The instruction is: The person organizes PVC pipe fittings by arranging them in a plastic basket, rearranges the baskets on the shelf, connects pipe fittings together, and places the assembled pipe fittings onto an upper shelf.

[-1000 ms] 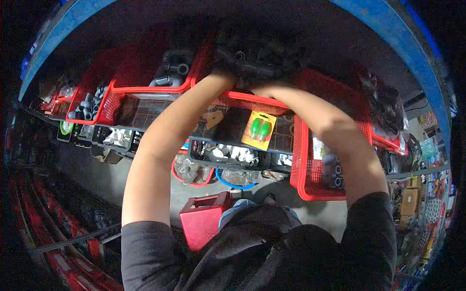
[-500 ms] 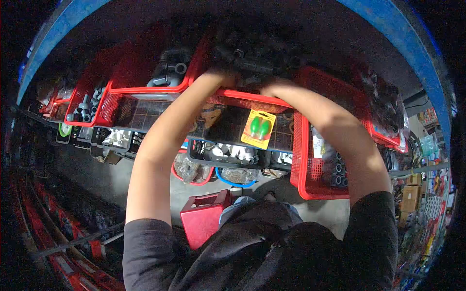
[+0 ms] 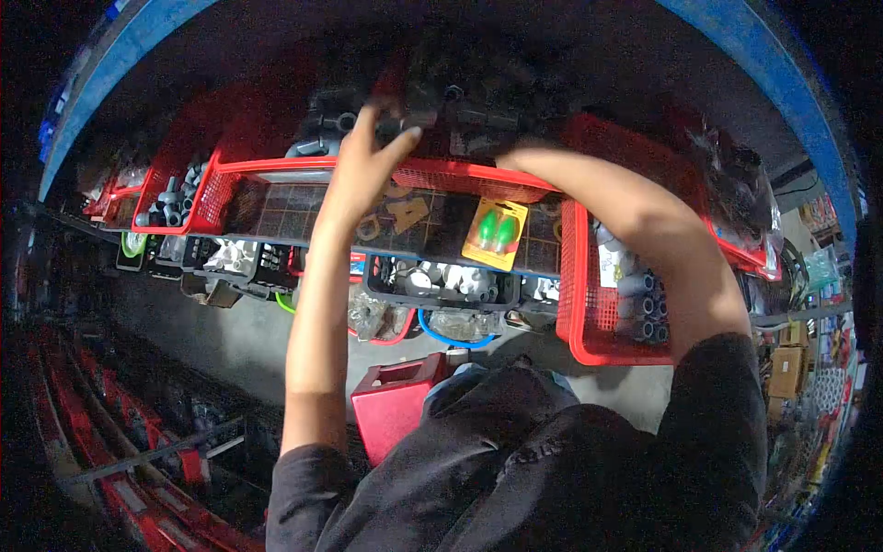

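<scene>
My left hand (image 3: 366, 164) is raised over the front rim of the red basket (image 3: 460, 168), near the divide between two baskets. Its thumb and fingers are apart, with dark grey pipe fittings (image 3: 474, 115) just beyond them. My right hand (image 3: 520, 158) reaches over the same rim into the dark basket of fittings; its fingers are hidden in shadow. Left of my left hand, more grey pipe fittings (image 3: 317, 143) lie in the neighbouring basket. A yellow card with two green bulbs (image 3: 495, 234) rests below the rim, between my forearms.
A red basket (image 3: 578, 345) with grey pipe pieces (image 3: 647, 308) juts toward me under my right forearm. Black crates (image 3: 377, 285) of white fittings sit lower down. A red stool (image 3: 395, 405) stands on the floor near my legs. Blue metal (image 3: 763, 64) frames the shelf.
My left hand has drawn back from the middle basket and shifted left, its fingers now showing. My right hand stays inside the basket. The view has shifted slightly.
</scene>
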Available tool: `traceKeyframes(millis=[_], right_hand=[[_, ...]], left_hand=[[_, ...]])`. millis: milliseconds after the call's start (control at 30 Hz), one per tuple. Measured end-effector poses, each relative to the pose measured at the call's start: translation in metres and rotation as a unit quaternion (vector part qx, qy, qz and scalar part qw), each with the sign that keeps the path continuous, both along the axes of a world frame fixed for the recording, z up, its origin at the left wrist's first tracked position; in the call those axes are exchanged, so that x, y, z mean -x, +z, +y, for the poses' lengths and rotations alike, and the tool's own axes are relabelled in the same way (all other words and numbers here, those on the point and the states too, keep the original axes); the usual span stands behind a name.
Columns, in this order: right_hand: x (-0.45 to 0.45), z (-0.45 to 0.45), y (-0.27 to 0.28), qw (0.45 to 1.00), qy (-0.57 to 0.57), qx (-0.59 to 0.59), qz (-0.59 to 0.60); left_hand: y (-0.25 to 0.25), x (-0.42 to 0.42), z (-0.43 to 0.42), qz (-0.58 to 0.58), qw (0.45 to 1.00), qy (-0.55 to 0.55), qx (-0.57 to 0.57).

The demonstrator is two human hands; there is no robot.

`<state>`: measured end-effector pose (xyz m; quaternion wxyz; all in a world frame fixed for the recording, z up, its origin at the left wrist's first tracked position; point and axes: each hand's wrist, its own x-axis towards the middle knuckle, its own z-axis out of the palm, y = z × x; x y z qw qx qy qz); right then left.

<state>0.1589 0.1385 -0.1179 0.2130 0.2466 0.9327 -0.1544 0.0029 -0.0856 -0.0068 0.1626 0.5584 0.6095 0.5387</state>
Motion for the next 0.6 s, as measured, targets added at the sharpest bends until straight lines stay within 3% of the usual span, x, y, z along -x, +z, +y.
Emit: traceKeyframes(millis=[133, 167, 233, 300, 433, 500, 533, 567, 600], right_hand=[[0.003, 0.003, 0.007, 1.000, 0.006, 0.005, -0.005], [0.003, 0.002, 0.007, 1.000, 0.007, 0.006, -0.007], [0.004, 0.003, 0.010, 1.000, 0.009, 0.011, -0.010], [0.003, 0.000, 0.017, 1.000, 0.012, 0.020, -0.008], [-0.002, -0.013, 0.046, 0.998, 0.014, 0.053, -0.011], [-0.005, -0.019, 0.061, 0.996, 0.019, 0.084, 0.028], [-0.010, -0.021, 0.066, 0.987, 0.049, 0.070, 0.134], [-0.009, -0.024, 0.071, 0.980, 0.033, 0.147, 0.130], [-0.010, -0.028, 0.076, 0.980, 0.032, 0.148, 0.130]], left_hand=[[-0.005, -0.026, -0.042, -0.144, 0.989, -0.019, -0.038], [0.000, -0.034, -0.055, -0.197, 0.980, -0.013, 0.008], [-0.010, -0.048, -0.069, -0.225, 0.973, -0.011, -0.050], [-0.011, -0.058, -0.088, -0.234, 0.972, 0.000, -0.019], [-0.025, -0.067, -0.116, -0.369, 0.929, -0.044, 0.003], [-0.023, -0.071, -0.124, -0.371, 0.928, -0.034, 0.003], [-0.026, -0.070, -0.127, -0.362, 0.932, -0.038, -0.007], [-0.027, -0.070, -0.130, -0.371, 0.927, -0.048, -0.001], [-0.027, -0.072, -0.131, -0.371, 0.928, -0.047, 0.000]])
